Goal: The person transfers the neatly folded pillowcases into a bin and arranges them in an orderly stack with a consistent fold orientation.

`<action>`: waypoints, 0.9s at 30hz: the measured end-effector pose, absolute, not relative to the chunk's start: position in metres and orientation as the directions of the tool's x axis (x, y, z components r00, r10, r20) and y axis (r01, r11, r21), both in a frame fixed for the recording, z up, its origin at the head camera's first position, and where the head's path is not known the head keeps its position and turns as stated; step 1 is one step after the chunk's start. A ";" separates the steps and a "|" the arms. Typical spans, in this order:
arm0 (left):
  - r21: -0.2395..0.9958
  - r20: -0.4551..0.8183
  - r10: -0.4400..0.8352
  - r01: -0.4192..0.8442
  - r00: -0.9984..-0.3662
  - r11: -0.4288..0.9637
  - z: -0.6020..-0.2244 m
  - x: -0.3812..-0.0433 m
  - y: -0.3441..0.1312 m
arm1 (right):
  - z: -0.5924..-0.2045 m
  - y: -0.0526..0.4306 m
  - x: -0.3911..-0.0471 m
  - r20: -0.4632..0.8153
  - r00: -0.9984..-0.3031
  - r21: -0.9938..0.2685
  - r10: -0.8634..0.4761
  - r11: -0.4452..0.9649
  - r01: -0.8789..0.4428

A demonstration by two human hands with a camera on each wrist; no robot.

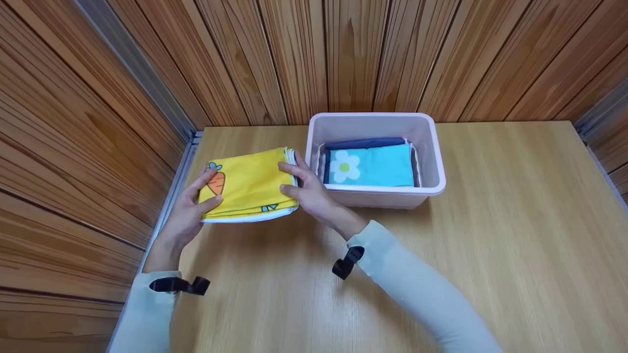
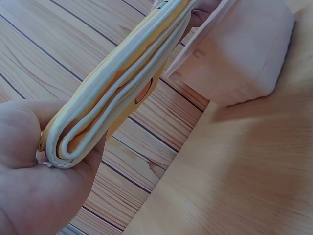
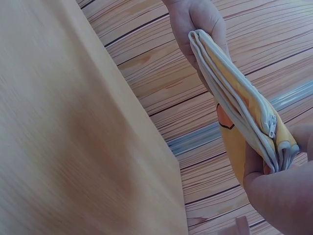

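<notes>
Both hands hold a folded yellow cushion cover with a carrot print above the table, left of the bin. The left hand grips its left end, thumb on top and other fingers partly hidden beneath. At the right end, the right hand pinches the folded layers. White piping edges the stacked folds of the cover in the left wrist view. A zipper pull shows near the right hand in the right wrist view. Inside the pale pink bin lies a folded turquoise cloth with a white flower.
Dark blue folded fabric lies behind the turquoise cloth in the bin. The bin stands on the wooden table close to the back plank wall. Another plank wall with a metal rail borders the left side.
</notes>
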State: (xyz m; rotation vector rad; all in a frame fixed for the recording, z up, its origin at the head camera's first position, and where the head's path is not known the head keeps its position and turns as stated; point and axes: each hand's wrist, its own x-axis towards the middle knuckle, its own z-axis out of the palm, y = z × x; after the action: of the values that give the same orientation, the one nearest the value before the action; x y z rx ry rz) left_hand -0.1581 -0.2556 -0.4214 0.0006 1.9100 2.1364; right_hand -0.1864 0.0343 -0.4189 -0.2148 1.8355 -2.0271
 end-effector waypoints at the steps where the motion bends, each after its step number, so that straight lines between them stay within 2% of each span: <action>1: 0.974 -0.182 0.204 -0.205 -0.962 -0.095 -0.420 -0.159 -0.255 | -0.418 0.035 -0.187 -0.150 -0.911 -0.982 -0.384 -0.051 0.183; 11: 0.974 -0.168 0.207 -0.194 -0.964 -0.113 -0.412 -0.164 -0.248 | -0.411 0.041 -0.191 -0.161 -0.927 -0.984 -0.339 -0.017 0.177; 21: 0.988 -0.110 0.193 -0.129 -0.975 -0.089 -0.413 -0.173 -0.234 | -0.410 0.052 -0.193 -0.092 -0.934 -0.992 -0.345 -0.045 0.114; 27: 0.986 -0.093 0.197 -0.118 -0.976 -0.117 -0.413 -0.177 -0.227 | -0.407 0.058 -0.195 -0.128 -0.936 -0.991 -0.328 -0.002 0.136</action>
State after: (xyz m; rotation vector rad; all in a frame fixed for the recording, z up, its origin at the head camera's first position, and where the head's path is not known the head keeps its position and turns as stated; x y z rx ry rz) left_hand -0.1765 -0.2275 -0.4133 0.0883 1.9338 2.2003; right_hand -0.1947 0.0585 -0.4075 -0.1986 1.9573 -2.0071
